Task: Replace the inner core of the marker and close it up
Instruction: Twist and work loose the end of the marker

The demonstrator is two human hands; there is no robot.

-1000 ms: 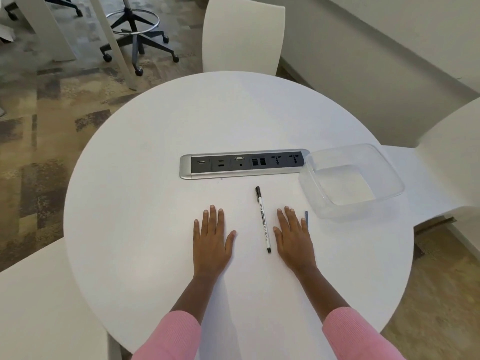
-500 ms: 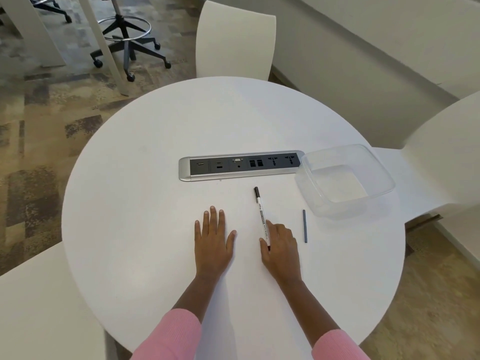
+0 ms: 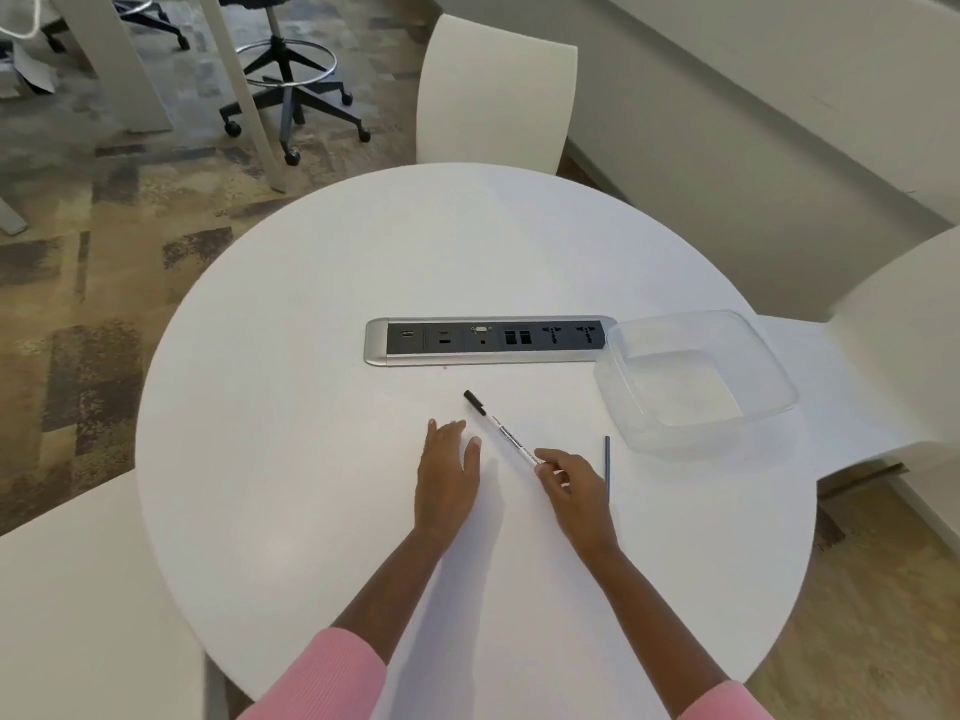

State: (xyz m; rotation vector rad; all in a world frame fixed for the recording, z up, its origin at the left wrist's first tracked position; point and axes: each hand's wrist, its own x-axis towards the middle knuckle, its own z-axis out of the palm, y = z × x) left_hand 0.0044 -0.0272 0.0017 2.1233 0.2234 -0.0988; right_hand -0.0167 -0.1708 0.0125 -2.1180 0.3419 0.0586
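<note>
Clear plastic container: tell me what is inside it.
The clear plastic container looks empty; only the white table shows through its bottom. Its near wall blurs the view slightly, so something tiny and clear could go unseen.

Bright, even daylight; soft shadows fall beneath both forearms on the table (image 3: 311,459); wide-angle bending at edges; slightly soft focus.

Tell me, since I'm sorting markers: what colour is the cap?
Black, on the slim white plastic marker's far end; head view shows it.
</note>
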